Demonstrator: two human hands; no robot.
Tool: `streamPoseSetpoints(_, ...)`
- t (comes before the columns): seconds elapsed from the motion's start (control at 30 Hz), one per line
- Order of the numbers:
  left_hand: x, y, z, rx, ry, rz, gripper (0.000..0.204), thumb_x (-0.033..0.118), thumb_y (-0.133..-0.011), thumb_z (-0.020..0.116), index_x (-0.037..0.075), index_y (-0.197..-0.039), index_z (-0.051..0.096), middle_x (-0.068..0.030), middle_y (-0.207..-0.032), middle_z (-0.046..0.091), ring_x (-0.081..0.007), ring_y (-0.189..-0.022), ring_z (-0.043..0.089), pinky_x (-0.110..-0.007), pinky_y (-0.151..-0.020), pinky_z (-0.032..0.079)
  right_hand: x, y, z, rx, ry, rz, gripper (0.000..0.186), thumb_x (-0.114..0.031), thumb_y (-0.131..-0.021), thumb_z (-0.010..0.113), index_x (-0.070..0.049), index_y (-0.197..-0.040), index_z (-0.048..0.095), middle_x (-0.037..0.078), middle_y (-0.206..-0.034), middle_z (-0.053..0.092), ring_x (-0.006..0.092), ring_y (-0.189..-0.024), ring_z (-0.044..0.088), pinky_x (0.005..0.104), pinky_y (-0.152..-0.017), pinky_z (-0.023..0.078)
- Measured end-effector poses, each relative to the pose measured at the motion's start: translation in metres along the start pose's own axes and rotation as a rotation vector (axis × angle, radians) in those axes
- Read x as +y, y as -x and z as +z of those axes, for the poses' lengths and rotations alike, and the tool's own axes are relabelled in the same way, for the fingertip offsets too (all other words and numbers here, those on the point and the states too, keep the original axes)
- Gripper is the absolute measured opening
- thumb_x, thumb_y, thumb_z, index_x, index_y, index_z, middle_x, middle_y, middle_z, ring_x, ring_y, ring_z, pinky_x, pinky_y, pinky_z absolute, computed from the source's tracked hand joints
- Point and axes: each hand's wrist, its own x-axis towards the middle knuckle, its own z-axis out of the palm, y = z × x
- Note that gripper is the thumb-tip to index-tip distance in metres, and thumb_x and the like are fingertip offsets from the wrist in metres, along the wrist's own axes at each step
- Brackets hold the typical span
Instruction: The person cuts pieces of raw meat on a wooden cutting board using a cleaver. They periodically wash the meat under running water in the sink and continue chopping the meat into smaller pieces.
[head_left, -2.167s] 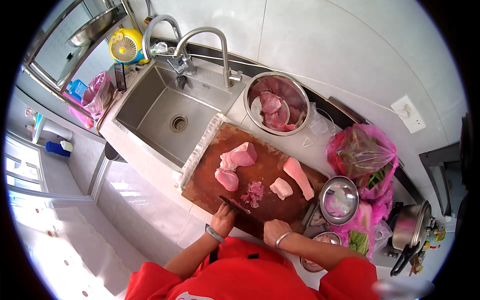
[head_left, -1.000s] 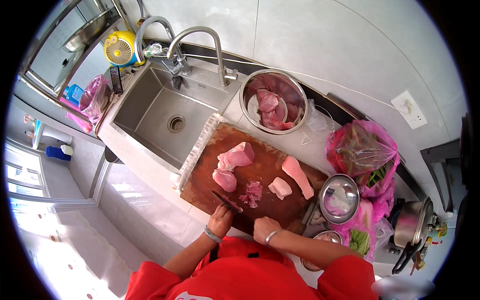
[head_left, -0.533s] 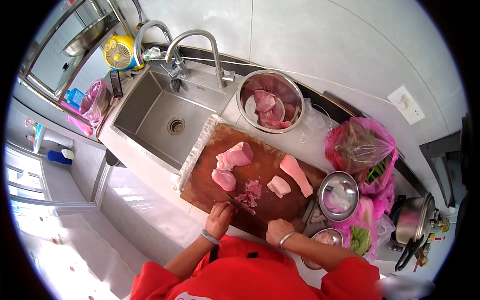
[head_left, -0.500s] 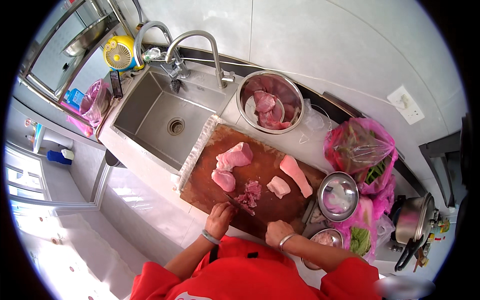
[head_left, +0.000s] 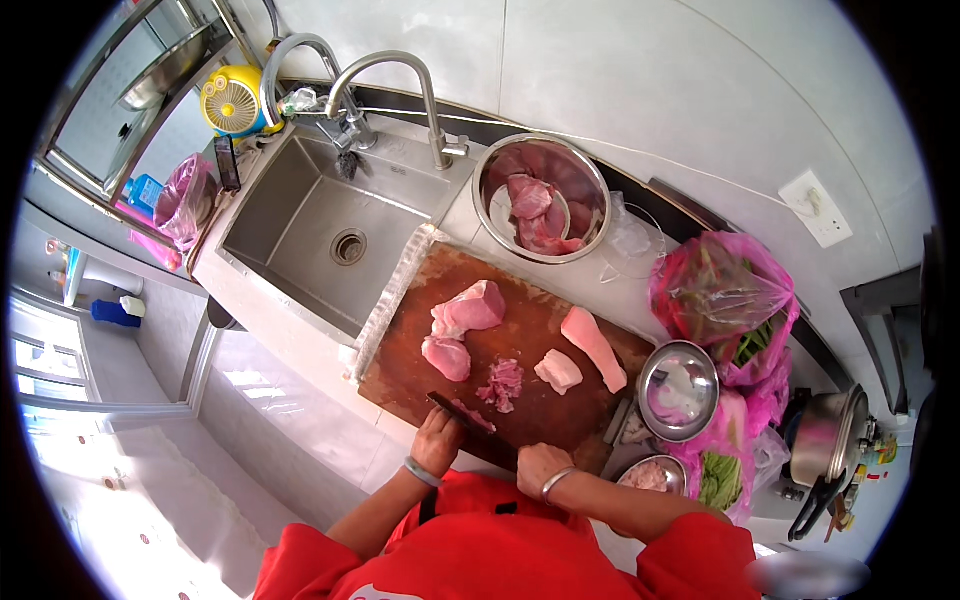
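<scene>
My right hand (head_left: 541, 470) is closed round the handle of a knife (head_left: 442, 402), whose dark blade slants to the left across the near edge of the wooden chopping board (head_left: 420, 300). Close against the blade, my left hand (head_left: 437, 441) has its fingers curled down at the board; what lies under them is hidden. A few red slices (head_left: 472, 415) lie along the blade's far side. Just beyond is a small heap of cut meat (head_left: 502, 385). Larger pink pieces of meat (head_left: 472, 310) lie farther left, with a pale chunk (head_left: 558, 372) and a long strip (head_left: 594, 348) on the right.
A steel sink (head_left: 290, 245) with a tap adjoins the board on the left. Behind the board stands a steel bowl (head_left: 484, 180) of meat. To the right are a small steel bowl (head_left: 647, 392), a bowl of pale meat (head_left: 655, 476), pink bags of vegetables (head_left: 720, 300) and a pot (head_left: 825, 440).
The knife has shifted left and its blade now shows more clearly beside my left hand. My right hand has moved slightly left. Red slices now lie apart from the heap.
</scene>
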Motion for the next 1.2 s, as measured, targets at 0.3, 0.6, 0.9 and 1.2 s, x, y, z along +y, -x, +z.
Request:
streamPoseSetpoints(0.3, -0.001, 0.002, 0.0, -0.042, -0.013, -0.018, 0.018, 0.002, -0.067, 0.063, 0.003, -0.084, 0.06, -0.014, -0.09, 0.057, -0.033, -0.089, 0.056, -0.038, -0.075, 0.048, -0.036, -0.033, -0.018, 0.007, -0.067, -0.013, 0.023, -0.01, -0.074, 0.054, 0.0, -0.09, 0.067, 0.023, -0.094, 0.063, 0.0358, -0.091, 0.062, 0.0423, -0.08, 0.05)
streamPoseSetpoints(0.6, 0.014, -0.007, -0.017, 0.021, 0.041, -0.037, 0.022, 0.004, -0.071, 0.064, 0.005, -0.092, 0.06, -0.0121, -0.097, 0.058, -0.0303, -0.093, 0.056, -0.036, -0.077, 0.05, 0.011, 0.006, -0.008, 0.026, -0.024, 0.091, 0.024, -0.011, -0.073, 0.051, 0.0, -0.086, 0.067, 0.024, -0.091, 0.064, 0.0372, -0.088, 0.062, 0.0429, -0.078, 0.05)
streamPoseSetpoints(0.9, 0.004, 0.005, -0.006, -0.055, -0.032, -0.044, 0.022, 0.003, -0.069, 0.062, 0.004, -0.091, 0.06, -0.0138, -0.095, 0.058, -0.0318, -0.092, 0.057, -0.037, -0.078, 0.049, 0.006, 0.014, 0.012, 0.064, -0.029, -0.001, 0.025, -0.015, -0.073, 0.048, 0.002, -0.08, 0.065, 0.027, -0.082, 0.063, 0.0416, -0.082, 0.062, 0.0468, -0.075, 0.05)
streamPoseSetpoints(1.2, -0.001, 0.007, -0.006, -0.117, 0.017, -0.087, 0.021, 0.003, -0.067, 0.061, 0.003, -0.088, 0.06, -0.0152, -0.094, 0.058, -0.0321, -0.095, 0.057, -0.037, -0.08, 0.049, -0.011, -0.006, -0.003, -0.054, -0.003, 0.027, 0.024, -0.009, -0.074, 0.051, 0.002, -0.088, 0.067, 0.025, -0.092, 0.063, 0.0377, -0.09, 0.062, 0.0431, -0.079, 0.05)
